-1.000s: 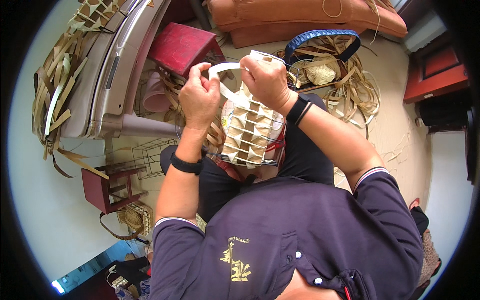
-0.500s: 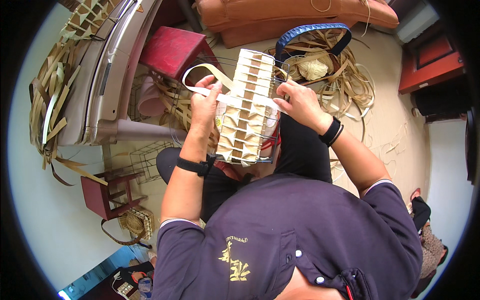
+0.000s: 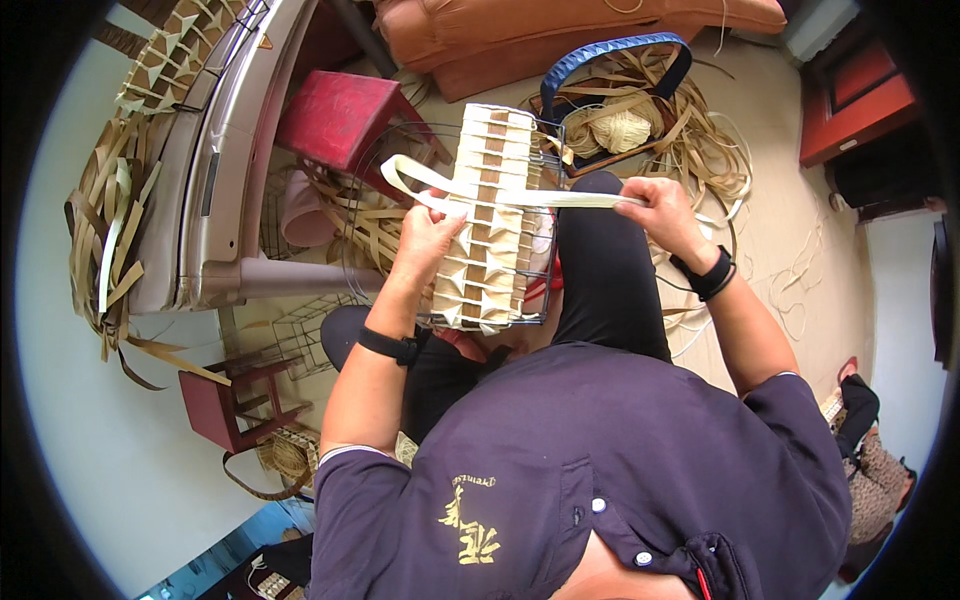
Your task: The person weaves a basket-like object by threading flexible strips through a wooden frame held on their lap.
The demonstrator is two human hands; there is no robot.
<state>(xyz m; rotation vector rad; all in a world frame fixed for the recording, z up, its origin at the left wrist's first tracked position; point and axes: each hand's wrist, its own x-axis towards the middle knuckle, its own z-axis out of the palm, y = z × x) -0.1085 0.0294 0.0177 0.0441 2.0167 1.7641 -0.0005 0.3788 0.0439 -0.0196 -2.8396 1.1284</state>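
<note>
1. Pale strip (image 3: 570, 200): crosses the woven panel (image 3: 488, 250) just above image centre, at 12 o'clock; loose loop stands off the panel's 10 o'clock side, free length runs out to 3 o'clock.
2. Strip looks thin, flat and light; it curves without kinking at the loop, so probably springy, perhaps a little slick. Likely to twist or crease if pulled edge-on. Best hold, I judge: flat pinch near the end, thumb over one face.
3. Panel seems light, stiffened by the dark wire frame (image 3: 535, 320) around it; raised folds look easily crushed. Safer to steady it by wire or side edge than by its folded face.
4. Right hand (image 3: 668, 215): at 3 o'clock from the panel, narrow thumb-and-finger pinch on the strip's end, strip near straight. Forearm angles up toward 11 o'clock, elbow bent.
5. Left hand (image 3: 428, 238): at the panel's 8 to 9 o'clock edge, fingertips drawn close on the strip by the loop's base; exact finger contact partly hidden. Forearm points to 12–1 o'clock.
</note>
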